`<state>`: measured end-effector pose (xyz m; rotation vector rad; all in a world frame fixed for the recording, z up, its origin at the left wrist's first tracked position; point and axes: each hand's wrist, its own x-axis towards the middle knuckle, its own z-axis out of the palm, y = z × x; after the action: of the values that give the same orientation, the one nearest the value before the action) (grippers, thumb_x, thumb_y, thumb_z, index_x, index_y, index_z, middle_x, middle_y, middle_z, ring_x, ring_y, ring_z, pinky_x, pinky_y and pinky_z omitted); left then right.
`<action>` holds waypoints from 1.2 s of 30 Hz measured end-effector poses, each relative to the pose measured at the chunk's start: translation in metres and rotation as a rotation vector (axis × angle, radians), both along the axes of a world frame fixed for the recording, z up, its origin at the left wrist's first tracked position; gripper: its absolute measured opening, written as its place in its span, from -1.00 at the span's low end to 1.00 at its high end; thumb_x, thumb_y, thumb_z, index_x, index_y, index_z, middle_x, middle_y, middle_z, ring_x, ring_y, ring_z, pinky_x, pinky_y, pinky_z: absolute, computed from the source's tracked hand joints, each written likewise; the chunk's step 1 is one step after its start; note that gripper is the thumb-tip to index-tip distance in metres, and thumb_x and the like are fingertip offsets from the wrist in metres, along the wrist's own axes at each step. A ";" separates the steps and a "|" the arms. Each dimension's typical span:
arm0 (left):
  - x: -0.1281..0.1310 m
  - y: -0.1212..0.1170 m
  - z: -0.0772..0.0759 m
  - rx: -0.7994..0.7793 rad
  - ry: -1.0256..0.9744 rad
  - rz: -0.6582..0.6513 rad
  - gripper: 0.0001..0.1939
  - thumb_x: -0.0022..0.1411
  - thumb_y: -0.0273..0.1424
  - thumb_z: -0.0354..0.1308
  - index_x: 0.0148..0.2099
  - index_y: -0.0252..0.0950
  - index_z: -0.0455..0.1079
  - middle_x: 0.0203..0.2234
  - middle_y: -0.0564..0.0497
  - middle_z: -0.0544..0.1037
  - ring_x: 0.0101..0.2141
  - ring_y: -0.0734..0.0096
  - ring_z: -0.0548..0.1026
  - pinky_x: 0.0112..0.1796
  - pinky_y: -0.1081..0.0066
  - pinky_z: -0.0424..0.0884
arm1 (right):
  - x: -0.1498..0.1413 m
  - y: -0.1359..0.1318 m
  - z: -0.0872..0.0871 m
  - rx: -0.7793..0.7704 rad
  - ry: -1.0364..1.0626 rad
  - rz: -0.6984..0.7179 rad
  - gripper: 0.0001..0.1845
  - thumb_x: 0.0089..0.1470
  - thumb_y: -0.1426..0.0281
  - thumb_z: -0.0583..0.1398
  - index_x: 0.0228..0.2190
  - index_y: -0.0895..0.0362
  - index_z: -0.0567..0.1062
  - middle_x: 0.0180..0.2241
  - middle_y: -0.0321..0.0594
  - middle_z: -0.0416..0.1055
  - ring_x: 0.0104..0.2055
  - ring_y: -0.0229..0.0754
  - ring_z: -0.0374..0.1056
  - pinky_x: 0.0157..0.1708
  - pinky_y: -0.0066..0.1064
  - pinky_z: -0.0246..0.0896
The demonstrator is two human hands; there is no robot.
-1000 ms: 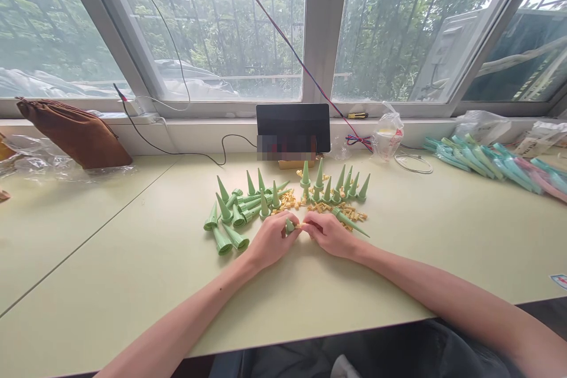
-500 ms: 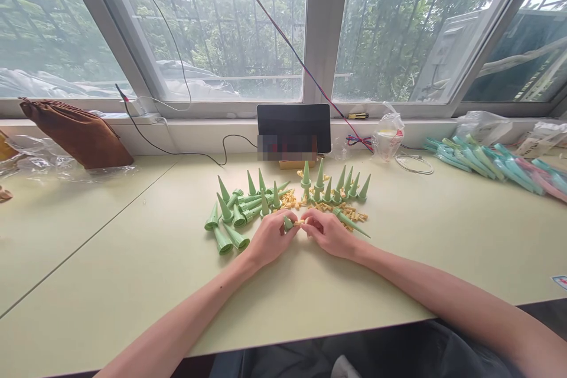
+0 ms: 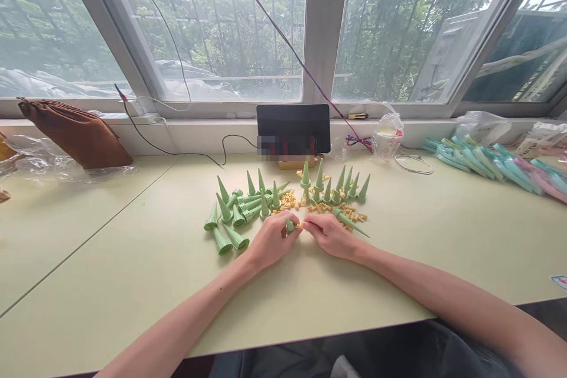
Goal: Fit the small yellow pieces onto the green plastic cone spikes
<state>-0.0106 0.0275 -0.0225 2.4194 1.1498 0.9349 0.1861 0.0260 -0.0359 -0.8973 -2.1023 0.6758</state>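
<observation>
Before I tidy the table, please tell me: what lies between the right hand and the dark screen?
In the head view, small yellow pieces lie just beyond the right hand, then upright green cones stand before the dark screen.

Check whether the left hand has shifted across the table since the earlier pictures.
No, not noticeably: judged against the dark screen at the back, the left hand stays in the same place, holding a small green cone.

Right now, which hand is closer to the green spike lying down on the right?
Right. The right hand is close beside that green spike; the left hand is farther off, to its left.
</observation>
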 end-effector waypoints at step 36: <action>0.001 -0.002 0.002 -0.007 0.000 -0.010 -0.86 0.28 -0.35 0.09 -0.32 -0.27 0.39 -0.39 0.06 0.52 -0.55 0.53 0.32 -0.45 0.46 0.28 | -0.001 -0.003 0.003 -0.001 -0.014 -0.041 -0.70 0.28 0.35 0.02 -0.50 0.13 0.28 -0.54 -0.35 0.24 -0.51 -0.32 0.09 -0.47 -0.46 -0.02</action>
<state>-0.0096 0.0258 -0.0203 2.4175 1.1375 0.9271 0.1847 0.0235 -0.0327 -0.9454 -2.0907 0.6512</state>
